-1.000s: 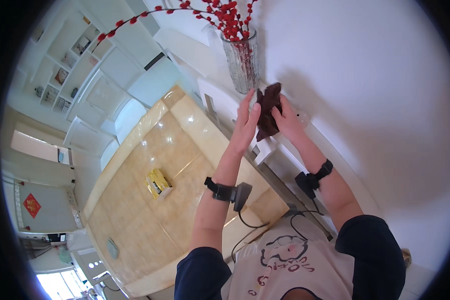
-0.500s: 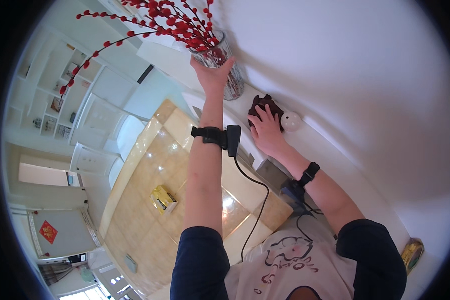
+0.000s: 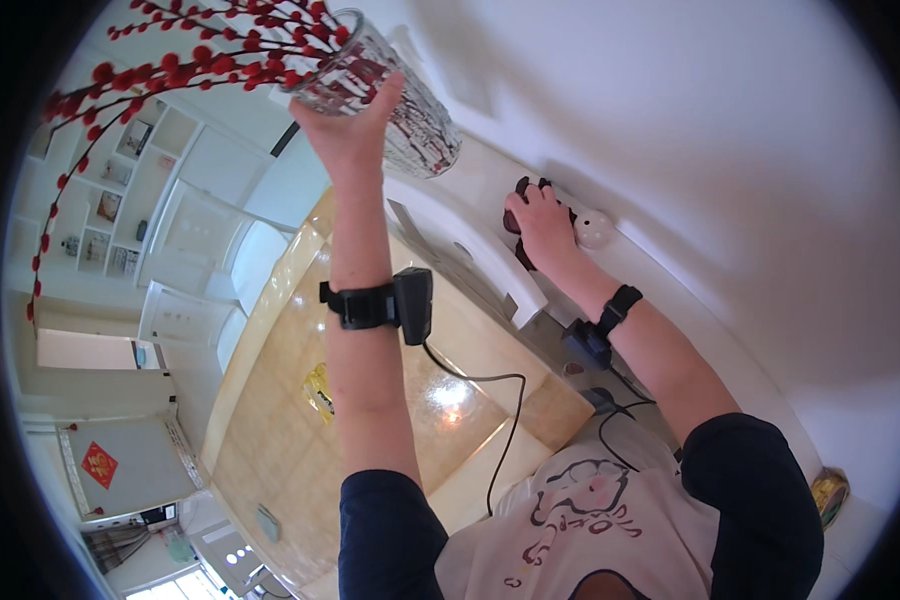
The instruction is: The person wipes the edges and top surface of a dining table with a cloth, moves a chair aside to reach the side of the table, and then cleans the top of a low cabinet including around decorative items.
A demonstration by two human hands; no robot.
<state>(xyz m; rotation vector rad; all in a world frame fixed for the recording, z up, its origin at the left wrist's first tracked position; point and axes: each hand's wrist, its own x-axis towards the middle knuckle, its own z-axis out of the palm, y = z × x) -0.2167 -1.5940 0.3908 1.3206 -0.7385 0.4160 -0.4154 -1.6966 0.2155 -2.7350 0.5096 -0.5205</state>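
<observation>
My left hand [image 3: 346, 140] is wrapped round a patterned glass vase [image 3: 422, 125], thumb on one side and fingers on the other. The vase leans to the left, and I cannot tell whether its base touches the ledge. Long stems with red berry-like buds [image 3: 200, 66] stick out of its mouth. My right hand [image 3: 547, 228] has its fingers curled over a dark brown, lumpy cloth-like bundle [image 3: 511, 219] on the ledge, mostly hidden under the hand. Right beside it is a white rounded object [image 3: 592, 228] with small dark holes.
A white ledge [image 3: 482, 165] runs along the wall. Below it stands a glossy beige table [image 3: 290, 400] with a yellow packet [image 3: 318, 392] and a small grey-green item [image 3: 267, 522]. White chairs [image 3: 195, 235] are at the left. Black cables [image 3: 515, 420] hang from my wrist straps. A gold-coloured object [image 3: 830, 497] lies far right.
My left hand has moved left and nearer with the vase, which now tilts more, its stems swinging left. My right hand's fingers have curled more tightly over the dark brown bundle.
</observation>
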